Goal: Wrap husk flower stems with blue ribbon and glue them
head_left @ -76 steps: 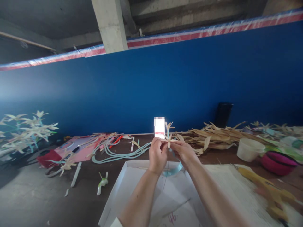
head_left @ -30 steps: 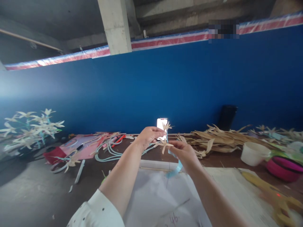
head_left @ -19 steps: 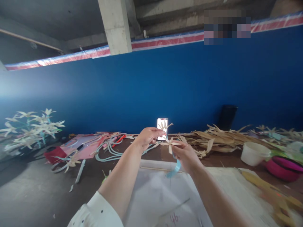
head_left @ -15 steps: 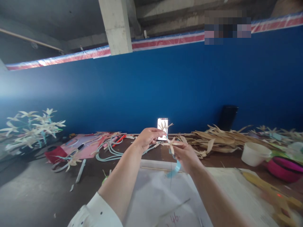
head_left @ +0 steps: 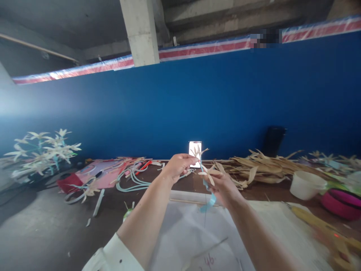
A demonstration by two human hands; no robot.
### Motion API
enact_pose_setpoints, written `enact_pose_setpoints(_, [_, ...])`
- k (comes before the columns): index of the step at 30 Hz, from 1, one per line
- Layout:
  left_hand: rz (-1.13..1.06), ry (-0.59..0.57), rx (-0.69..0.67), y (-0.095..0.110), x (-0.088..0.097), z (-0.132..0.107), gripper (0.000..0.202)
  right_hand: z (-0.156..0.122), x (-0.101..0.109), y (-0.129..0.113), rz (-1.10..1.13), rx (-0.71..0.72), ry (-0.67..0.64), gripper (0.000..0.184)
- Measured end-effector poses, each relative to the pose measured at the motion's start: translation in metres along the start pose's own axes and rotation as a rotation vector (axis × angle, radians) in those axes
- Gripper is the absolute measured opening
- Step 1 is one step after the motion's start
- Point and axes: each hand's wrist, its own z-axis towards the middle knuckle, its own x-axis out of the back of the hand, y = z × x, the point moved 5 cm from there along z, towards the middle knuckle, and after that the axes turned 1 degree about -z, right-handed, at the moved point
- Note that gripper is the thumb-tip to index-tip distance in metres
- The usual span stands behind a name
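My left hand point(head_left: 179, 167) pinches a pale dried-husk flower point(head_left: 199, 151) just below its petals, in front of a bright phone screen point(head_left: 194, 143). From it a thin light-blue stem point(head_left: 201, 165) runs down toward my right hand point(head_left: 222, 187). The right fingers are closed around a second cream flower point(head_left: 210, 177) beside that stem. Light-blue tape point(head_left: 209, 204) trails beneath the right hand above white paper point(head_left: 186, 218). Fingertip contact is partly hidden by petals.
Dry husks point(head_left: 262, 165) are heaped at the back right, near a white cup point(head_left: 306, 185) and a pink bowl point(head_left: 340, 205). A yellow tool point(head_left: 313, 222) lies at the right. Finished-looking flowers point(head_left: 47, 152), a red container point(head_left: 69, 183) and pale tubing point(head_left: 131, 187) are leftward.
The second flower in my right hand has tilted, its petals now pointing more down and left, and the blue stem between the hands shows more. My left hand keeps its pinch.
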Motion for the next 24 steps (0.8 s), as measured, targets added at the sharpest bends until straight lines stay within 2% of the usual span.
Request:
enact_pose_setpoints(5, [-0.003,0.007,0.015,0.002,-0.005,-0.005,0.025,-0.001,0.000,-0.001,-0.034,0.007,0.033,0.025])
enact_pose_setpoints(9, [-0.035,0.037,0.056,0.004,-0.008,-0.010,0.019,-0.001,0.000,0.000,-0.036,0.007,-0.002,0.022])
enact_pose_setpoints(15, [-0.110,0.055,0.137,-0.001,-0.006,-0.009,0.018,0.000,0.002,0.001,-0.044,0.019,0.010,0.025])
enact_pose_setpoints(24, [-0.214,0.052,0.225,-0.005,-0.006,-0.011,0.014,0.000,0.002,0.002,-0.019,0.042,0.003,0.020])
